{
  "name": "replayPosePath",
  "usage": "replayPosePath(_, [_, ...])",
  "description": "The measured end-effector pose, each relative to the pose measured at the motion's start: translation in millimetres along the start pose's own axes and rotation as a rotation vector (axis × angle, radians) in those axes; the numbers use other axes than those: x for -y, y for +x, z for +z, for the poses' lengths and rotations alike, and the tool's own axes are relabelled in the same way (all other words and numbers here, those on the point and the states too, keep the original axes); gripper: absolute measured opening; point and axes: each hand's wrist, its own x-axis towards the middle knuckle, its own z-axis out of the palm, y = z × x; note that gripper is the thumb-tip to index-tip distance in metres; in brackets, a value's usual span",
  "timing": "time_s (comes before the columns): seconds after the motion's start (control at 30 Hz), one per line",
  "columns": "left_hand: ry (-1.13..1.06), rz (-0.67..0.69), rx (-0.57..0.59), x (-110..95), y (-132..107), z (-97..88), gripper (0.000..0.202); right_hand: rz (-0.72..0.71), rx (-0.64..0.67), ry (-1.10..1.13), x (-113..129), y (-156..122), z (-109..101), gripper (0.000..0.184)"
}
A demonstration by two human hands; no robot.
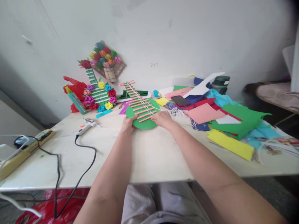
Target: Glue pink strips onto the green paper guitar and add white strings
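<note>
A green guitar-shaped paper craft (144,125) lies tilted on the table, with pink paper rolls (141,108) set across its body and neck. White strings (140,100) run from the neck's top down over the rolls. My left hand (128,123) grips the lower left edge of the craft, thumb on top. At the lower right, my right hand (163,119) is closed with fingertips pinched on the white string, close to the ends of the rolls. The string's loose part trails right toward a white tangle (177,112).
A glue gun (87,126) with a black cord lies left, near a yellow power strip (28,149). A glue bottle (76,102) and flower-decorated guitar (100,95) stand behind. Coloured paper (238,119), a phone (180,100) and a dark bottle (220,84) crowd the right.
</note>
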Motion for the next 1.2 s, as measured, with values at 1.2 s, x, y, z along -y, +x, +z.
replayPosePath(1.2, [-0.099,-0.026,0.024,-1,1,3.1,0.041,-0.250,-0.523,0.062,18,-7,-7,0.033])
